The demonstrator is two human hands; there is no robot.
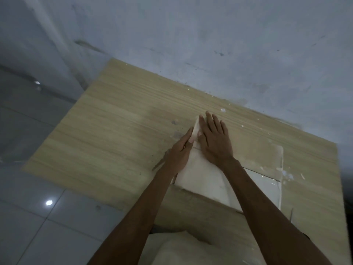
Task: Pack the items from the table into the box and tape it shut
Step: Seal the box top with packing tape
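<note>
Now the right hand lies flat, fingers straight, pressing the top of the white box at its far end. The left hand rests open along the box's left side. The box sits on the wooden desk, right of its middle.

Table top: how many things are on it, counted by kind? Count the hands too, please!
white box: 1
clear plastic sheet: 1
hands, the left hand and the right hand, both touching the box: 2
Total: 4
</note>
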